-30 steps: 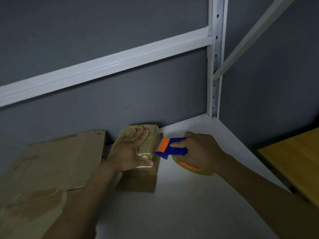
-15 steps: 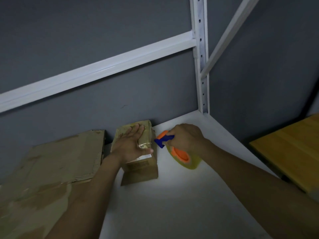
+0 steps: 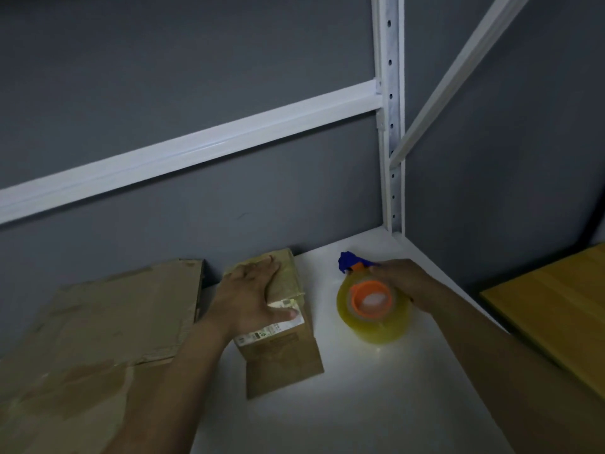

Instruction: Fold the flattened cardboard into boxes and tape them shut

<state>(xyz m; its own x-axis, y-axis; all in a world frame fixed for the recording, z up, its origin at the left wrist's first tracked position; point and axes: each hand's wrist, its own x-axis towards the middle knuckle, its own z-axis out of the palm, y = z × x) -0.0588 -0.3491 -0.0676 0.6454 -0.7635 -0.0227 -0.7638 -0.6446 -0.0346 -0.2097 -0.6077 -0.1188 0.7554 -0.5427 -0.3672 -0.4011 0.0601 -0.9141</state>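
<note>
The left hand (image 3: pixel 252 296) lies flat, fingers straight, on the small cardboard box (image 3: pixel 281 355). Just right of it, the right hand (image 3: pixel 406 283) grips the tape dispenser (image 3: pixel 373 319) standing on the white shelf (image 3: pixel 360 404).

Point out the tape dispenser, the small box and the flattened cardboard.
tape dispenser (image 3: pixel 376 327): head view, on the yellow tape roll under the orange hub.
small box (image 3: pixel 281 353): head view, on its front face.
flattened cardboard (image 3: pixel 108 319): head view, middle of its top sheet.
</note>
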